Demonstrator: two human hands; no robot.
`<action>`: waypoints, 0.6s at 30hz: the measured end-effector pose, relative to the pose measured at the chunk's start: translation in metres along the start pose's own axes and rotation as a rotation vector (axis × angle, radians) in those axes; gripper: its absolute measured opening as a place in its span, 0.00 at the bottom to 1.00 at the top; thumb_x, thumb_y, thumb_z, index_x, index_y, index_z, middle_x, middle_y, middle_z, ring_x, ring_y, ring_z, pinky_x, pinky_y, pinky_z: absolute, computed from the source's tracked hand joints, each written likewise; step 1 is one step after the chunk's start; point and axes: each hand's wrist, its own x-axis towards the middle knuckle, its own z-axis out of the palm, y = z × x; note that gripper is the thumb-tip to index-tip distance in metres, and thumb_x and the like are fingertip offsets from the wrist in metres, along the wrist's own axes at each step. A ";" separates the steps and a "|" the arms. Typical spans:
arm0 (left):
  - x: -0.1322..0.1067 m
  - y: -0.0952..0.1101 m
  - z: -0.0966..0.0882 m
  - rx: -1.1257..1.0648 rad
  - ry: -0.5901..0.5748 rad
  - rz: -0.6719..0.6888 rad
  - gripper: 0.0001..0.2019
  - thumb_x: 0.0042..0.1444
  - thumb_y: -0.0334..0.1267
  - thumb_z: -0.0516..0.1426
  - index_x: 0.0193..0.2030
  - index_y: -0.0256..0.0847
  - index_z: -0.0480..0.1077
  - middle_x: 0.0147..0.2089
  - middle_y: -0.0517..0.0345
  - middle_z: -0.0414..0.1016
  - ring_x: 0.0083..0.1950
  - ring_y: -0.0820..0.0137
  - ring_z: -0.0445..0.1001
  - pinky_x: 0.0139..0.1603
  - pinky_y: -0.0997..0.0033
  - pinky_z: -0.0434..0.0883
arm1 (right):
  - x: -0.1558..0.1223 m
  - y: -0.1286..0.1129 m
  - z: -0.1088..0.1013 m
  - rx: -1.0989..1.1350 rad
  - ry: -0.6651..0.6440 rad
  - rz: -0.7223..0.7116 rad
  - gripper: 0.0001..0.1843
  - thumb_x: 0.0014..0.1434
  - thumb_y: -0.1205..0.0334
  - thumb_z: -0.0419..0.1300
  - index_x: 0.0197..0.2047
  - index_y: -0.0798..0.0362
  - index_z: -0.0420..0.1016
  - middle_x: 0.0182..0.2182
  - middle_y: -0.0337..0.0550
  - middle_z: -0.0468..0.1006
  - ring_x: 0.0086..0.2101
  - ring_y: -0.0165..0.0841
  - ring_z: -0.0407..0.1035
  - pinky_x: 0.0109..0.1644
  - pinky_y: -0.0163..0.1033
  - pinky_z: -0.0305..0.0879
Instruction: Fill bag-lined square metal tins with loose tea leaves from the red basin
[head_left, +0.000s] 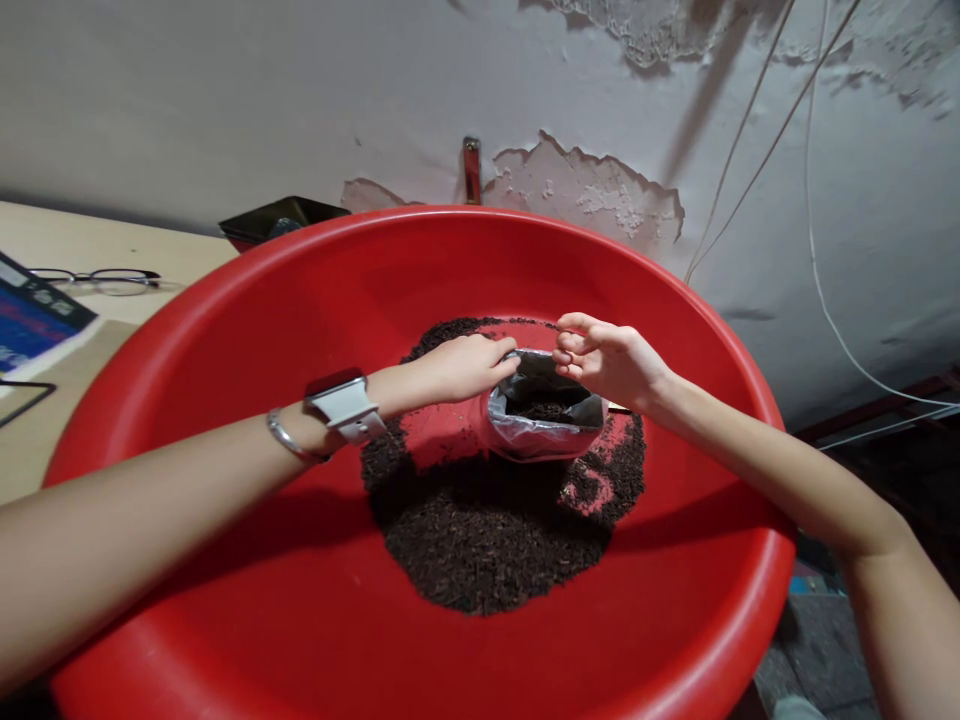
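A big red plastic tub (247, 600) fills the view, with a heap of dark loose tea-like grains (487, 540) in its middle. An open foil pouch (544, 412), red outside and silver inside, stands in the heap with some grains in it. My left hand (461, 367) pinches the pouch's left rim; its wrist carries a white watch (346, 408) and a metal bangle (283, 437). My right hand (607, 360) hovers at the pouch's right rim, fingers curled together in a pinch. What they hold is too small to make out.
A wooden table lies at the left with spectacles (97, 277), a blue printed box (34, 325) and a dark tray (281, 217) behind the tub. A peeling grey wall (585, 190) with thin white cables (814, 270) stands behind.
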 end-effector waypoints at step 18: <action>-0.001 0.002 -0.002 0.016 -0.016 -0.013 0.19 0.63 0.45 0.39 0.40 0.39 0.67 0.40 0.48 0.77 0.37 0.65 0.73 0.35 0.70 0.62 | 0.000 0.002 0.000 -0.040 -0.036 -0.051 0.18 0.37 0.73 0.53 0.35 0.51 0.64 0.23 0.32 0.61 0.27 0.26 0.59 0.35 0.35 0.60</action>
